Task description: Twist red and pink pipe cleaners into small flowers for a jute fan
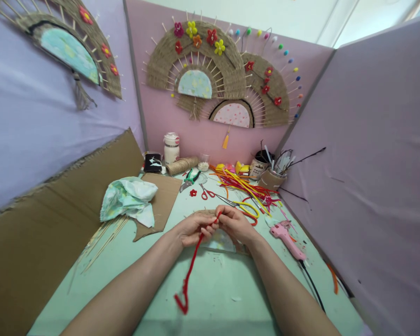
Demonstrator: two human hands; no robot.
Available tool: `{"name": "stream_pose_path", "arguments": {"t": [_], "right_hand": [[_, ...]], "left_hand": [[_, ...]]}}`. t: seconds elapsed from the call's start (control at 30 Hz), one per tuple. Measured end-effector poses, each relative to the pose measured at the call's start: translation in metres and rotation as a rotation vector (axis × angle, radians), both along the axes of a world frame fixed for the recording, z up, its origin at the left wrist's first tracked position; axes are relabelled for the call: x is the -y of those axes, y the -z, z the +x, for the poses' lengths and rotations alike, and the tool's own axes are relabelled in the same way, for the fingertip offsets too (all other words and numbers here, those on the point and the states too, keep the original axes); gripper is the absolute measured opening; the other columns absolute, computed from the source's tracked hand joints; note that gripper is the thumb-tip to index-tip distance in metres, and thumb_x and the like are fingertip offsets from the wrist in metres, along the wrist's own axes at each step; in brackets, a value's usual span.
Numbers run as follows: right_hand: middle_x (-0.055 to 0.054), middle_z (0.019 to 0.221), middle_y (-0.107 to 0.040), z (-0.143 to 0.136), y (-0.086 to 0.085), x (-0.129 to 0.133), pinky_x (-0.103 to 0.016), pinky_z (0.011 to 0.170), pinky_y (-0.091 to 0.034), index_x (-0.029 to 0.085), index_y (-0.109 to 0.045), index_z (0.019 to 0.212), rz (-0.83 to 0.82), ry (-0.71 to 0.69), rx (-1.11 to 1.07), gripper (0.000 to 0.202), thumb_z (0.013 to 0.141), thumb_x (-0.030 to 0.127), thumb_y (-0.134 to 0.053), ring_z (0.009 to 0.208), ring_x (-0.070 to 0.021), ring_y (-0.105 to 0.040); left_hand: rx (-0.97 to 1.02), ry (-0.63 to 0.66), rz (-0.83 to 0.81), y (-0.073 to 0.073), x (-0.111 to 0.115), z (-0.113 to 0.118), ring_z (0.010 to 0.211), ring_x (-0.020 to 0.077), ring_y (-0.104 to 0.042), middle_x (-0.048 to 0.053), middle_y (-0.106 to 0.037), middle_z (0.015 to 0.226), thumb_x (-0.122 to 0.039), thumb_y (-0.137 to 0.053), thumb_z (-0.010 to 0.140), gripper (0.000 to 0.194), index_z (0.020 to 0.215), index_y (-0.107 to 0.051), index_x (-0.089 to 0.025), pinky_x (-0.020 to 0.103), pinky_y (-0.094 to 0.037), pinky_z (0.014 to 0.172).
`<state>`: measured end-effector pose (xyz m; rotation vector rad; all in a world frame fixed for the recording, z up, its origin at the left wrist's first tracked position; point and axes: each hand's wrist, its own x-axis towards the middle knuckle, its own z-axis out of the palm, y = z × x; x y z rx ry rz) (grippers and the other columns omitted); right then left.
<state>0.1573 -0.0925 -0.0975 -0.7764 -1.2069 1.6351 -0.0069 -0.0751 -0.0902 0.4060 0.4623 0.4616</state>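
Note:
Both hands meet over the middle of the pale green table (217, 289). My left hand (195, 228) and my right hand (235, 224) pinch the upper end of a red pipe cleaner (191, 268). Its long tail hangs down toward me and ends in a small bent loop near the table's front. Under my hands lies a woven twine fan piece with a light patterned centre (222, 240), mostly hidden by the fingers.
A pink glue gun (287, 238) with a black cord lies right of my hands. Behind them are scissors (231, 201), a pile of coloured pipe cleaners (247, 186), twine roll (182, 165), pliers, cups of tools. Folded cloth (129, 198), cardboard and thin sticks lie left. Finished fans hang on the walls.

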Motion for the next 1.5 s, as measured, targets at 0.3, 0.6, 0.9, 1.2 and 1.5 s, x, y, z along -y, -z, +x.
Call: {"name": "stream_pose_path", "arguments": {"t": [0.3,0.6,0.9,1.2,1.5], "right_hand": [[0.005,0.054,-0.049,-0.003,0.006,-0.009,-0.020,0.043,-0.025,0.015,-0.063,0.076,-0.057,0.265,0.242,0.023,0.069,0.036,-0.069,0.045,-0.0053,-0.035],[0.003,0.054,-0.051,-0.008,0.005,-0.004,-0.022,0.047,-0.029,0.015,-0.063,0.066,-0.061,0.339,0.365,0.026,0.064,0.039,-0.070,0.049,-0.0077,-0.038],[0.005,0.053,-0.050,-0.007,0.008,-0.006,-0.022,0.051,-0.035,0.015,-0.061,0.067,-0.073,0.297,0.273,0.018,0.067,0.032,-0.068,0.049,-0.0075,-0.039],[0.004,0.055,-0.049,-0.003,0.010,-0.008,-0.022,0.055,-0.038,0.015,-0.058,0.070,-0.164,0.117,-0.010,0.021,0.067,0.031,-0.072,0.051,-0.0069,-0.042],[0.005,0.056,-0.049,-0.005,0.000,-0.003,-0.021,0.050,-0.033,0.015,-0.059,0.069,-0.068,0.265,0.292,0.024,0.069,0.037,-0.067,0.049,-0.0068,-0.038]], "left_hand": [[-0.654,-0.547,0.716,0.015,0.001,0.014,0.044,0.0060,-0.039,-0.003,-0.049,0.050,-0.032,-0.063,0.069,0.020,0.065,-0.062,-0.012,0.019,-0.028,0.044],[-0.938,-0.590,1.034,0.022,0.007,0.017,0.063,0.0157,-0.056,0.003,-0.066,0.067,-0.029,-0.057,0.072,0.017,0.070,-0.067,-0.016,0.025,-0.039,0.060],[-0.625,-0.470,0.667,0.023,0.007,0.021,0.042,0.0053,-0.037,-0.004,-0.048,0.049,-0.035,-0.063,0.069,0.023,0.062,-0.058,-0.013,0.018,-0.026,0.042],[-0.073,-0.240,0.158,0.015,0.002,0.014,0.049,0.0010,-0.043,0.001,-0.052,0.062,-0.008,-0.066,0.070,0.008,0.076,-0.060,-0.009,0.008,-0.032,0.041],[-0.432,-0.512,0.491,0.021,0.003,0.017,0.061,0.0096,-0.057,0.003,-0.063,0.071,-0.031,-0.074,0.065,0.027,0.079,-0.062,-0.012,0.021,-0.045,0.059]]}}
